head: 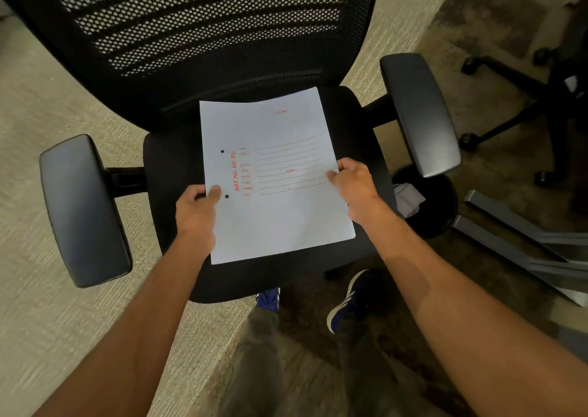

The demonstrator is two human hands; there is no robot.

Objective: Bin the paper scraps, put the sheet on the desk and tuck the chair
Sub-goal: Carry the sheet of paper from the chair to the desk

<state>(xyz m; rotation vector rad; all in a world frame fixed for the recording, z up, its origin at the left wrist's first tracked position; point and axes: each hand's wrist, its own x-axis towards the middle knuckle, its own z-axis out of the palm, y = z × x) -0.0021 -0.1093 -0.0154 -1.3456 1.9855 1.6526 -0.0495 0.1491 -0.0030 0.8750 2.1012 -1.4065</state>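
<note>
Left hand (197,208) and right hand (353,184) each pinched sheet (276,219) by side edge above chair (171,162) seat. Best held level, grip light, no creasing during carry.

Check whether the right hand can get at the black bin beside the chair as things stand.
Probably not yet: the right hand pinches the edge of the sheet, so it is occupied. The black bin sits close by, low to its right, partly under the armrest.
</note>
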